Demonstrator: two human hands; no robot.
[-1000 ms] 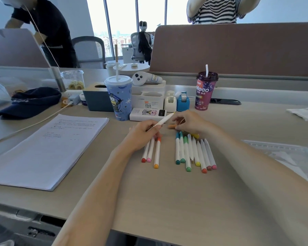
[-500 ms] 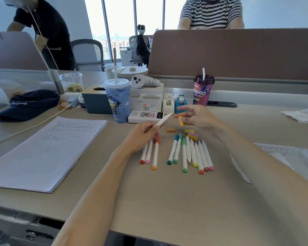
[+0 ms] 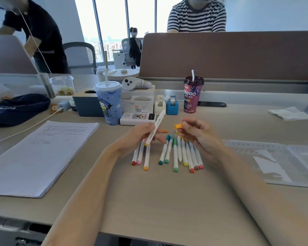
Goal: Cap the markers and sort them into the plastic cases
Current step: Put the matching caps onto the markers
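Marker [image 3: 156, 129] first: light, stiff, smooth plastic, probably a little slippery, so mid-barrel looks the soundest place to hold it while a cap is pushed on. It has a white barrel with a yellow-orange end and is held just above the table [image 3: 167, 201], writing end pointing to 1 o'clock. The left hand [image 3: 140, 136] curls round its mid-barrel. At its 3 o'clock the right hand [image 3: 198, 134] pinches a small orange cap [image 3: 178, 125] between thumb and fingertip (tiny, easy to fumble). At 6 o'clock, other markers [image 3: 175, 157] lie in two groups, and clear plastic cases [image 3: 283, 162] sit at their 3 o'clock.
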